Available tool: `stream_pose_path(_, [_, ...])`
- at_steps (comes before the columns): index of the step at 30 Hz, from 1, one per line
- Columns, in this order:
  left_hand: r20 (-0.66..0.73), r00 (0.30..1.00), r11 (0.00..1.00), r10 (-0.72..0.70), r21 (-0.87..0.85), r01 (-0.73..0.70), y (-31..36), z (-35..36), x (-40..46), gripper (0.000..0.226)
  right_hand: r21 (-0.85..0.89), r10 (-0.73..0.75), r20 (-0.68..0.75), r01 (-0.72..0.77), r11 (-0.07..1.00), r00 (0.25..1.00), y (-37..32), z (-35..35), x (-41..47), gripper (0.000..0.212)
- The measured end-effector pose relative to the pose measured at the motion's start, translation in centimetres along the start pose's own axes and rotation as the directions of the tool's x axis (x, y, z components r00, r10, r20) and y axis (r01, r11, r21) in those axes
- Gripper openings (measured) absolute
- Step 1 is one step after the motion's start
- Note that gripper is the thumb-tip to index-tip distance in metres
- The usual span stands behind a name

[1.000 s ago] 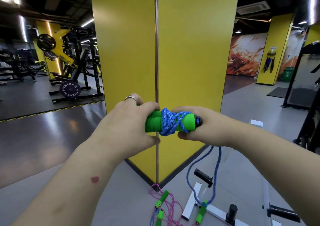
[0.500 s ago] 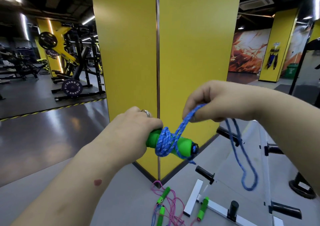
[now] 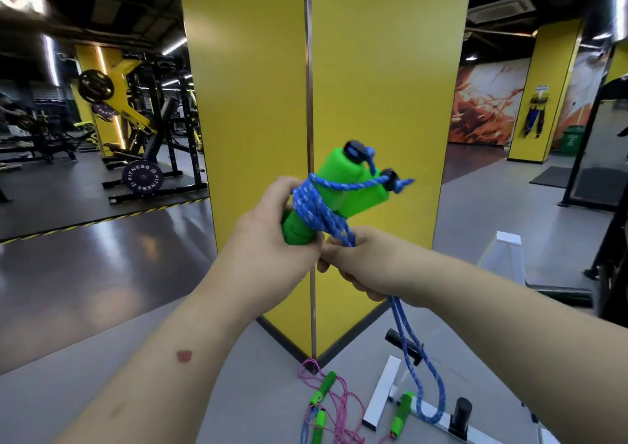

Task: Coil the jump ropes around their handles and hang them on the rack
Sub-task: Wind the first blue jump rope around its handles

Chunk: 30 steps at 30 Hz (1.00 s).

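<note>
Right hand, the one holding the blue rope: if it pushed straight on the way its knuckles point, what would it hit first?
Most likely the left hand, which grips the green handles. The right hand points left toward it and the knuckles look nearly touching, though depth is unclear.

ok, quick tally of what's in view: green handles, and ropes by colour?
Green handles: 5, two gripped in the left hand, three on the floor
Blue rope: 1, wound on the held pair; a blue strand on the floor may be a second
Pink rope: 1, on the floor
Total: 7
</note>
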State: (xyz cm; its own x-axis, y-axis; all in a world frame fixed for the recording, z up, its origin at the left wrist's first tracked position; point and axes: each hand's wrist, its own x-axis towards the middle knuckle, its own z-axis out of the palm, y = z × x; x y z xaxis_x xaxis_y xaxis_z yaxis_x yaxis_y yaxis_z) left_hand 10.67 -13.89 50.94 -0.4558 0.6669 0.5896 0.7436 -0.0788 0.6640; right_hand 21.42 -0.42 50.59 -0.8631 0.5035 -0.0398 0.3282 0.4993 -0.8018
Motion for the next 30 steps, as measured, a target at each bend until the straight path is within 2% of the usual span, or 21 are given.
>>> stream_pose_path(4, [-0.029,0.996,0.981,-0.083,0.175,0.086,-0.7,0.8,-0.2,0.03,-0.311,-0.073,-0.13,0.03,0.95,0.989,-0.2,0.4,-1.8,0.03])
stream_pose_path(7, [-0.044,0.991,0.941,-0.127,0.31,0.134,-0.2,1.2,-0.3,0.029,-0.402,-0.16,-0.197,0.07,0.913,0.967,-0.3,-0.1,-2.8,0.03])
stream_pose_path(11, [-0.063,0.987,0.888,-0.15,0.431,0.162,0.6,1.6,-0.2,0.027,-0.529,-0.216,-0.216,0.072,0.846,0.952,-0.6,-0.8,-4.3,0.029])
stream_pose_path(15, [-0.054,0.974,0.859,-0.222,0.462,0.221,0.8,2.1,0.1,0.028,-0.64,-0.3,-0.21,0.101,0.762,0.93,-0.6,-1.1,-5.6,0.031])
stream_pose_path(16, [-0.036,0.959,0.874,-0.283,0.402,0.273,0.8,2.2,0.3,0.031,-0.656,-0.323,-0.215,0.109,0.747,0.921,-0.6,-1.2,-5.8,0.031])
stream_pose_path(18, [0.051,0.9,0.895,-0.433,0.141,0.423,0.6,2.3,0.6,0.04,-0.685,-0.355,-0.227,0.11,0.72,0.907,-0.5,-1.4,-6.1,0.031])
stream_pose_path(19, [0.112,0.86,0.866,-0.497,0.003,0.5,0.7,2.3,0.6,0.046,-0.701,-0.362,-0.229,0.105,0.706,0.904,-0.4,-1.6,-6.1,0.031])
stream_pose_path(21, [0.211,0.798,0.788,-0.564,-0.153,0.597,0.7,2.3,0.7,0.059,-0.731,-0.372,-0.219,0.101,0.675,0.902,-0.1,-1.7,-6.1,0.03])
stream_pose_path(24, [0.303,0.744,0.685,-0.596,-0.293,0.668,0.4,2.3,0.9,0.062,-0.781,-0.413,-0.207,0.105,0.616,0.887,0.2,-1.5,-5.9,0.031])
stream_pose_path(26, [0.398,0.719,0.584,-0.569,-0.42,0.694,0.5,2.1,0.9,0.042,-0.808,-0.421,-0.198,0.096,0.581,0.885,0.2,-1.3,-5.8,0.032])
stream_pose_path(28, [0.478,0.715,0.503,-0.511,-0.508,0.699,0.6,1.7,0.9,0.028,-0.822,-0.404,-0.19,0.08,0.563,0.895,0.2,-1.3,-5.7,0.032])
stream_pose_path(30, [0.495,0.735,0.463,-0.463,-0.573,0.677,0.6,1.2,1.0,0.03,-0.831,-0.385,-0.183,0.067,0.552,0.905,0.3,-1.3,-5.7,0.033])
